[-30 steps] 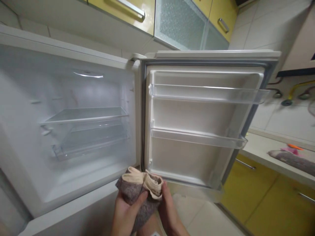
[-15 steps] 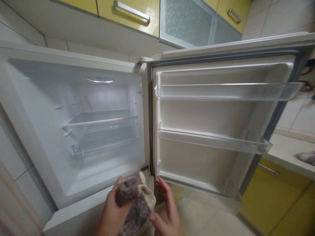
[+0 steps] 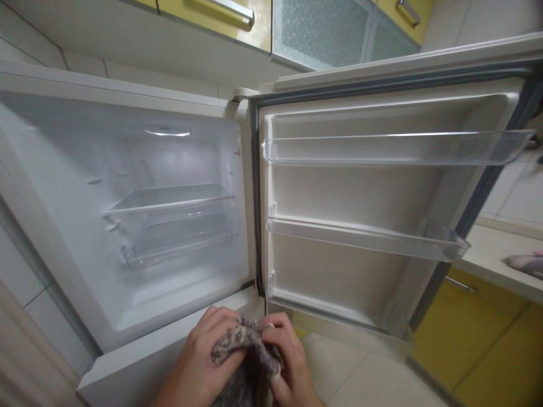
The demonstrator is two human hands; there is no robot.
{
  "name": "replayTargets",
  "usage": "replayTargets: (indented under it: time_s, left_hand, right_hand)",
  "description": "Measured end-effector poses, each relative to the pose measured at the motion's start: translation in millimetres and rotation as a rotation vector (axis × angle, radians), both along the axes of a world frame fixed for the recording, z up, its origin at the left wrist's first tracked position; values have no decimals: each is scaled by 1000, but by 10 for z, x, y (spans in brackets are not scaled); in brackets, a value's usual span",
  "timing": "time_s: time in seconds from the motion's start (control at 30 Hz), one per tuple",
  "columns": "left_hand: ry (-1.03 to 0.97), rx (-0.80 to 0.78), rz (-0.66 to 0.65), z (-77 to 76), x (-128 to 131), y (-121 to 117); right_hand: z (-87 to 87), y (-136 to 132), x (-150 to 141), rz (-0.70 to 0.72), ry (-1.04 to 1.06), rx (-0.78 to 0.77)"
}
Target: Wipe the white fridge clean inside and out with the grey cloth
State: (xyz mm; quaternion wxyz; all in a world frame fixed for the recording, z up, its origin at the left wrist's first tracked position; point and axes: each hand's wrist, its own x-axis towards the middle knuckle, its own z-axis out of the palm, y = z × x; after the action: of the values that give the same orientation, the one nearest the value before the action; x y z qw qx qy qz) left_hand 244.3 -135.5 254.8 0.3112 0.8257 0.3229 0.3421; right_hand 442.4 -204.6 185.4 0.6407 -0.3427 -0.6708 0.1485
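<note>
A grey-brown mottled cloth (image 3: 234,341) with paler edges is bunched between my two hands at the bottom centre. My left hand (image 3: 207,353) grips its left side, thumb below and fingers over the top. On the other side, my right hand (image 3: 288,356) pinches the cloth between thumb and fingers. The cloth's lower part hangs beneath the hands and runs out of view. Just beyond it stands an open fridge (image 3: 169,316), holding a glass shelf (image 3: 178,195) and a clear plastic tray (image 3: 182,254) inside.
The fridge door (image 3: 352,195) stands wide open to the right, with clear door bins (image 3: 373,150) across it. Yellow cabinets (image 3: 487,339) and a pale counter (image 3: 483,249) with a greyish cloth-like item (image 3: 526,264) lie further right. More cupboards (image 3: 212,20) hang above.
My right hand, open beside the cloth before, has closed on it. The cloth is now bunched between both hands. The view has shifted slightly.
</note>
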Motion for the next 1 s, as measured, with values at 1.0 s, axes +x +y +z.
replayTargets:
  time_s: [1.0]
  left_hand:
    - [400,164,5,-37,-614,-53]
  right_hand:
    - [7,174,152,149,274,-443]
